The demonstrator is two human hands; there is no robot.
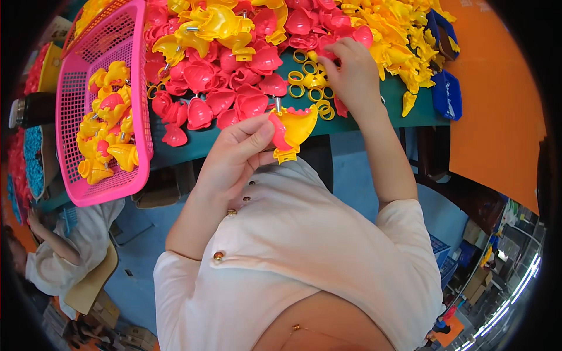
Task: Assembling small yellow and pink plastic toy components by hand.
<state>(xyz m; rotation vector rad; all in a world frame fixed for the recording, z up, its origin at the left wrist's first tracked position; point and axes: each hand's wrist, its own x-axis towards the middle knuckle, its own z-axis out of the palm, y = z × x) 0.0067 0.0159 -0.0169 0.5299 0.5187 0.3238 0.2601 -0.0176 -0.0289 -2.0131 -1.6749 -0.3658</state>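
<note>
Yellow-and-red piece [301, 130], metal pin [278, 104] upright, is pinched in the left hand [237, 153] at the near edge of the green bench [202, 140]; right hand [356, 67] beside yellow rings [316, 93], fingers curled, grip unclear. Looks part-built: similar pieces [124, 155] sit in the pink basket [140, 58] at left, many loose red shells [199, 76] and yellow parts [389, 35] remaining beyond. Blue floor [363, 169] below, orange surface [497, 105] right, another person [88, 234] left.

Red-yellow piece [296, 130], partly out of sight (behind the left fingers [260, 136]).
</note>
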